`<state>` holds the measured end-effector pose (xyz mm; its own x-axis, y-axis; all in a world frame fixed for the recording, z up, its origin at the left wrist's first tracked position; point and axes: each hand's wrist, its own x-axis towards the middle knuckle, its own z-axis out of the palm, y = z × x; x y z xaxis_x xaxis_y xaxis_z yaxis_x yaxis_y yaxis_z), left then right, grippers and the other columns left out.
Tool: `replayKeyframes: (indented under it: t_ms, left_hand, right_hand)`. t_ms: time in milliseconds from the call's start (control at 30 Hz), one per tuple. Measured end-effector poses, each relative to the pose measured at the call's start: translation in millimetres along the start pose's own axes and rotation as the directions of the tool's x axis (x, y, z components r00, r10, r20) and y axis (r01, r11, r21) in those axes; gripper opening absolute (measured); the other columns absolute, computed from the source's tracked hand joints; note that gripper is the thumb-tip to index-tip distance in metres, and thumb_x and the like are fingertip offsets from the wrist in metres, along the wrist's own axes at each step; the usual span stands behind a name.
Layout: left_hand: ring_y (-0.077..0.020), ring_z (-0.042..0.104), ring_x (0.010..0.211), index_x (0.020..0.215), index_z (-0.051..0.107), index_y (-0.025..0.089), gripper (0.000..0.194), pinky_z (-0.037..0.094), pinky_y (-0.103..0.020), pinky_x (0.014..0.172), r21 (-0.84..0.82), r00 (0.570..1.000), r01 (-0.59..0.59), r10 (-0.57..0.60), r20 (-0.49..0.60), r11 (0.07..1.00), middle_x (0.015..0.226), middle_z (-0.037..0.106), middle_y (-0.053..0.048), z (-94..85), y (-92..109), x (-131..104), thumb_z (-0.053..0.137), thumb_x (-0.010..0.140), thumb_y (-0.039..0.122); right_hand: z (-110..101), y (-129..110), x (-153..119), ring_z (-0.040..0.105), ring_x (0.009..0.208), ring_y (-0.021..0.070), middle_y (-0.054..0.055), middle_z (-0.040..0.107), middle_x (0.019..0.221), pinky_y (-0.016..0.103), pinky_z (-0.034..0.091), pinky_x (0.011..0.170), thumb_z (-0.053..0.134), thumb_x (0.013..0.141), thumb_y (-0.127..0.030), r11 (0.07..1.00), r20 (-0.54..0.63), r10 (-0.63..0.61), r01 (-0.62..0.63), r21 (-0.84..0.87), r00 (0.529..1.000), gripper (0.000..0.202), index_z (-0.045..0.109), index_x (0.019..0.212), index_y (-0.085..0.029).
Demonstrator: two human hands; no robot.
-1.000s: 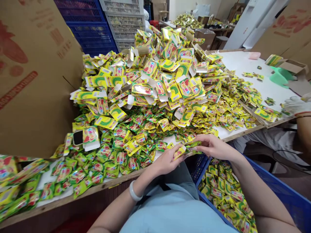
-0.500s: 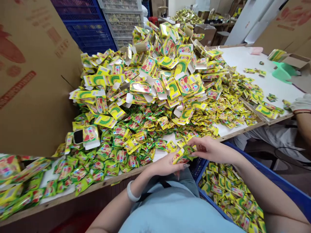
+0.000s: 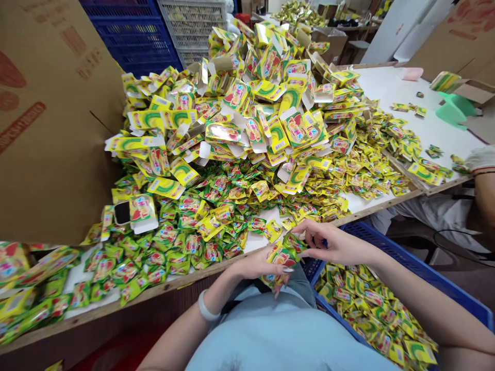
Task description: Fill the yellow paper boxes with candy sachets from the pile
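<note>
My left hand [image 3: 260, 266] holds a small stack of yellow-green sachets [image 3: 281, 256] just off the table's front edge, above my lap. My right hand [image 3: 327, 242] meets it from the right, its fingertips pinching the top of the same stack. A wide heap of loose sachets [image 3: 201, 226] covers the table in front of both hands. Behind it rises a tall pile of flat yellow cartons [image 3: 263, 103]. One carton [image 3: 142, 213] stands apart at the left of the heap.
A blue crate [image 3: 425, 275] with filled cartons stands at my right knee. Big brown cardboard [image 3: 50, 129] walls the left side. Another person's gloved hand [image 3: 481, 159] rests at the table's right edge. Blue and white crates [image 3: 162, 31] are stacked behind.
Both hands have drawn back from the table edge toward my lap. The sachets in my left hand have grown into a thicker stack, with the right hand still pressed to it.
</note>
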<state>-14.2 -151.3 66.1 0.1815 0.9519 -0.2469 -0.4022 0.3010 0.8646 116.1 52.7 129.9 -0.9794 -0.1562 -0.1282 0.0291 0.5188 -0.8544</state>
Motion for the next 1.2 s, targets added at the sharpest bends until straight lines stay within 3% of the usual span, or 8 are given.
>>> replayKeyframes:
  t_ms: [167,333,500,700,1000,1200]
  left_hand:
    - [-0.0114,0.054,0.056,0.084,0.059,0.014,0.045,0.045,-0.024,0.056,0.007,0.998,0.033,-0.034,0.061,0.999,0.071,0.061,-0.002,-2.3,-2.3,0.1,0.075,0.075,0.055]
    - [-0.0106,0.055,0.058,0.087,0.057,0.014,0.046,0.045,-0.022,0.056,0.066,0.999,0.032,-0.031,-0.028,0.997,0.072,0.062,-0.001,-6.3,-10.9,1.0,0.080,0.072,0.051]
    - [-0.0086,0.051,0.049,0.084,0.058,0.013,0.046,0.045,-0.023,0.052,0.026,0.995,0.076,-0.077,0.060,0.997,0.068,0.061,-0.001,-5.2,-16.9,0.4,0.075,0.075,0.056]
    - [-0.0090,0.049,0.047,0.082,0.056,0.015,0.047,0.048,-0.025,0.052,0.022,0.992,0.098,-0.100,0.078,0.995,0.064,0.058,0.001,-2.8,-20.5,-0.7,0.075,0.074,0.057]
    - [-0.0079,0.046,0.044,0.079,0.054,0.017,0.047,0.042,-0.023,0.047,0.055,0.994,0.074,-0.078,0.077,0.996,0.058,0.054,0.004,-0.8,-24.3,-2.9,0.078,0.071,0.057]
    - [-0.0113,0.058,0.054,0.085,0.060,0.013,0.054,0.052,-0.028,0.061,-0.187,0.999,0.049,-0.048,0.009,0.981,0.073,0.062,-0.003,7.4,-28.0,-6.0,0.070,0.075,0.065]
  right_hand:
    - [2.6,1.1,-1.2,0.044,0.060,0.0101,-0.006,0.045,0.073,0.021,0.038,0.056,0.059,0.091,-0.020,1.000,0.035,0.008,-0.008,0.012,0.999,0.038,0.049,0.127,-0.020]
    - [9.4,-1.4,2.8,0.044,0.061,0.0109,-0.006,0.045,0.071,0.023,0.036,0.058,0.058,0.089,-0.014,0.997,0.013,0.045,-0.044,-0.064,0.999,0.037,0.049,0.125,-0.020]
    - [5.6,-3.0,5.4,0.043,0.058,0.0112,-0.007,0.044,0.066,0.023,0.036,0.057,0.063,0.090,-0.022,0.998,0.077,0.063,-0.062,-0.017,0.995,0.034,0.051,0.122,-0.019]
    - [8.8,-8.9,4.8,0.050,0.065,0.0140,-0.005,0.049,0.071,0.026,0.040,0.063,0.060,0.091,-0.015,0.990,0.084,0.056,-0.044,-0.135,0.995,0.031,0.050,0.120,-0.017]
    - [17.0,-4.4,2.0,0.050,0.064,0.0138,-0.001,0.056,0.078,0.027,0.044,0.065,0.055,0.091,-0.016,0.992,0.054,-0.023,0.030,-0.126,0.998,0.030,0.049,0.121,-0.018]
    - [24.0,0.9,-9.5,0.049,0.063,0.0127,-0.002,0.053,0.077,0.024,0.042,0.059,0.058,0.094,-0.034,0.999,-0.056,0.015,-0.017,-0.042,0.998,0.026,0.047,0.113,-0.019]
